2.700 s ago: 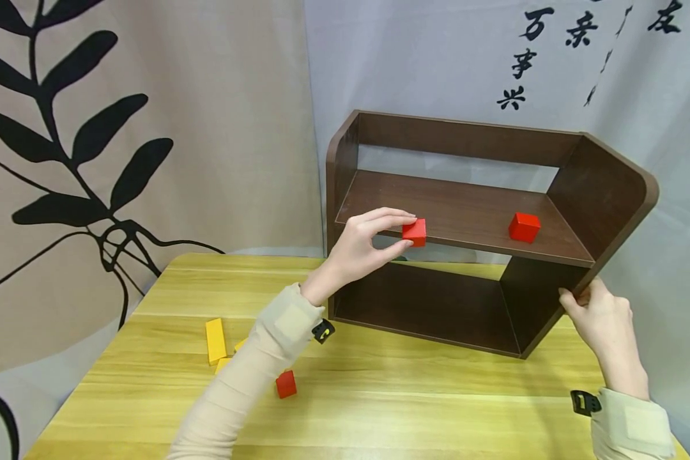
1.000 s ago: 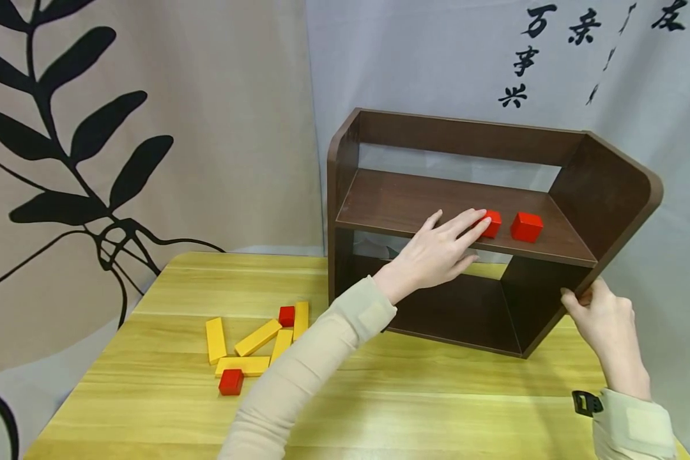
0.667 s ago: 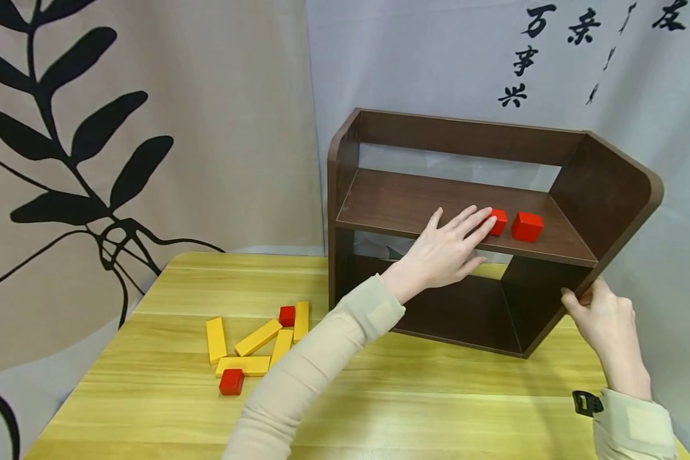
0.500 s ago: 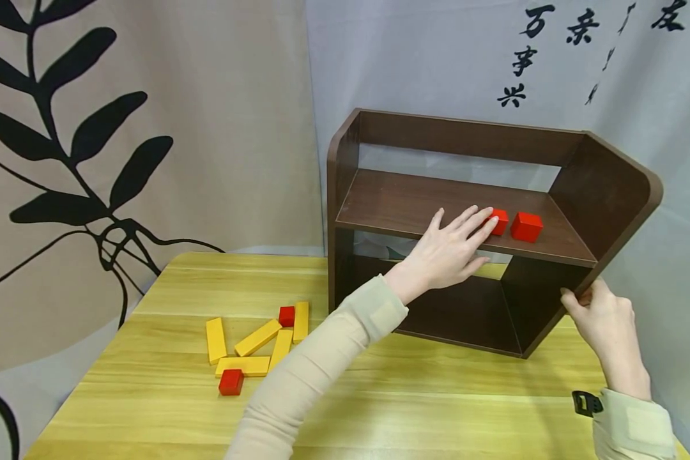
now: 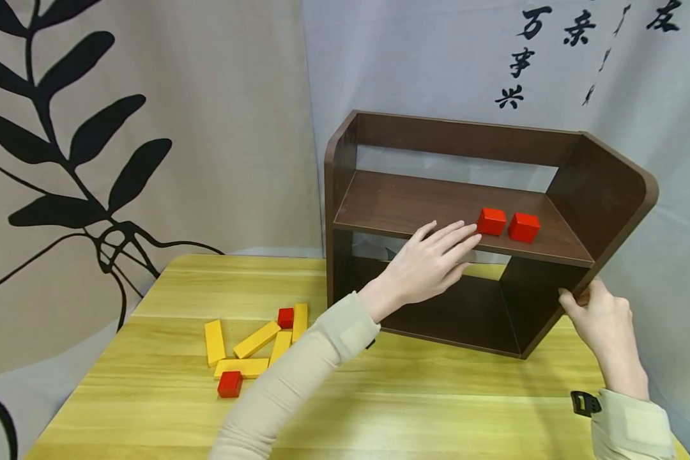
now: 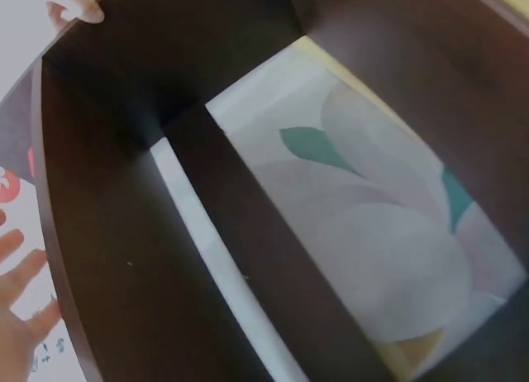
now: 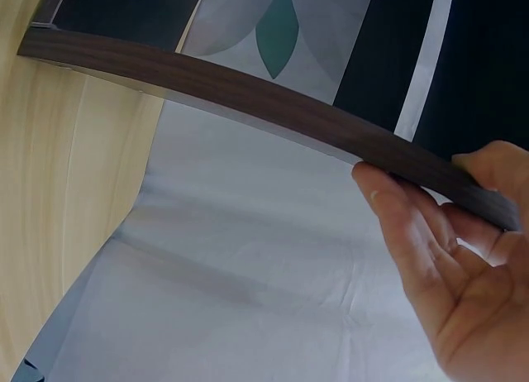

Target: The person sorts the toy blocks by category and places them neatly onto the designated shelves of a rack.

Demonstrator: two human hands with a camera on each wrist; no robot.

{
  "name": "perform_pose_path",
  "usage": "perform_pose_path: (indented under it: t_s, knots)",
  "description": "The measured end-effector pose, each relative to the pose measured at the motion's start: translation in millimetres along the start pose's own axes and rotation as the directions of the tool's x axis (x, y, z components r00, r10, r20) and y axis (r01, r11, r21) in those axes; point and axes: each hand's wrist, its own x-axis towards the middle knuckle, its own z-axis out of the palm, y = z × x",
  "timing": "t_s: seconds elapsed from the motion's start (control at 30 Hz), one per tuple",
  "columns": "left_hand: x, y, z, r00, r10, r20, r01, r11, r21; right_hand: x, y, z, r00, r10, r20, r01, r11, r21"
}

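Observation:
A dark brown wooden shelf unit [image 5: 604,191] stands on the yellow table [image 5: 414,396]. Two red cubes [image 5: 491,221] [image 5: 524,227] sit side by side on its middle board. My left hand [image 5: 437,259] hovers at the board's front edge with straight fingers, just left of the nearer cube, holding nothing. In the left wrist view only its fingertips [image 6: 18,312] show beside the shelf's dark boards [image 6: 273,258]. My right hand [image 5: 598,313] grips the lower edge of the shelf's right side panel [image 7: 248,93], thumb [image 7: 405,208] on one face and fingers [image 7: 488,171] on the other.
Several yellow blocks [image 5: 255,340] and two more red cubes [image 5: 285,317] [image 5: 229,384] lie loose on the table's left half. Printed fabric backdrops [image 5: 149,128] hang close behind the table and the shelf.
My left hand carried a red cube along the board, set it beside the other cube, let go and drew back to the left. The right hand has stayed on the side panel.

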Motion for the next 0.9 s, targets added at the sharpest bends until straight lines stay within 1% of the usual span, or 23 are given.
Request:
perform_pose_path:
  t_s: [0.07, 0.17, 0.23, 0.27, 0.33, 0.4, 0.47, 0.5, 0.53, 0.57, 0.6, 0.63, 0.67, 0.73, 0.83, 0.9]
  knots:
    - [-13.7, -3.6, -0.3, 0.998, 0.031, -0.062, -0.032, 0.999, -0.026, 0.3, -0.2, 0.3, 1.0, -0.002, -0.001, 0.002, 1.0, 0.002]
    - [-36.2, -10.2, 0.3, 0.986, 0.07, -0.152, -0.079, 0.995, -0.054, 0.7, -0.6, 0.7, 1.0, -0.003, -0.001, 0.003, 1.0, 0.002]
    - [-52.5, -14.2, 0.6, 0.979, 0.076, -0.19, -0.091, 0.993, -0.071, 1.0, -0.8, 0.9, 1.0, -0.005, -0.004, 0.005, 1.0, 0.003]
    - [-61.2, -16.1, 1.0, 0.978, 0.072, -0.196, -0.089, 0.992, -0.083, 1.0, -0.7, 0.9, 1.0, -0.007, -0.006, 0.007, 1.0, 0.003]
    - [-79.3, -19.8, 1.1, 0.984, 0.042, -0.173, -0.065, 0.989, -0.133, 1.0, -0.8, 0.6, 1.0, -0.007, -0.007, 0.007, 1.0, 0.004]
    - [-98.5, -24.2, 2.0, 0.993, -0.004, -0.114, -0.019, 0.979, -0.203, 0.9, -1.0, 0.2, 1.0, -0.005, -0.005, 0.005, 1.0, 0.006]
    - [-118.8, -30.1, 3.0, 0.998, -0.058, -0.028, 0.048, 0.958, -0.281, 0.8, -1.2, -0.1, 1.0, -0.003, -0.001, 0.003, 1.0, 0.008]
    - [-129.0, -33.5, 3.1, 0.996, -0.088, 0.015, 0.089, 0.943, -0.322, 0.9, -1.5, -0.1, 1.0, -0.002, 0.002, 0.002, 1.0, 0.009]
    - [-139.6, -37.2, 3.2, 0.991, -0.121, 0.065, 0.136, 0.923, -0.36, 0.9, -1.6, -0.2, 1.0, -0.004, 0.003, 0.004, 1.0, 0.009]
    - [-150.1, -41.0, 3.1, 0.981, -0.155, 0.114, 0.187, 0.901, -0.39, 1.0, -1.7, -0.3, 1.0, -0.005, 0.003, 0.005, 1.0, 0.01]
    - [-160.7, -45.3, 2.9, 0.969, -0.187, 0.162, 0.24, 0.876, -0.419, 1.1, -1.7, -0.4, 1.0, -0.007, 0.004, 0.007, 1.0, 0.01]
    - [-170.8, -49.6, 2.5, 0.953, -0.219, 0.211, 0.292, 0.849, -0.44, 1.3, -1.7, -0.5, 1.0, -0.009, 0.003, 0.009, 1.0, 0.009]
    - [-180.6, -54.2, 2.2, 0.933, -0.249, 0.258, 0.345, 0.819, -0.457, 1.5, -1.7, -0.7, 1.0, -0.009, 0.001, 0.009, 1.0, 0.009]
    - [-198.9, -63.5, 1.0, 0.888, -0.304, 0.344, 0.444, 0.76, -0.474, 1.8, -1.4, -0.9, 1.0, -0.01, -0.002, 0.01, 1.0, 0.01]
    - [-222.9, -78.8, 0.3, 0.829, -0.366, 0.424, 0.548, 0.684, -0.481, 2.5, -1.2, -0.9, 1.0, -0.009, -0.004, 0.009, 1.0, 0.015]
    - [-236.9, -89.2, 0.2, 0.79, -0.404, 0.462, 0.607, 0.622, -0.495, 2.9, -0.9, -0.4, 1.0, -0.016, -0.009, 0.016, 1.0, 0.02]
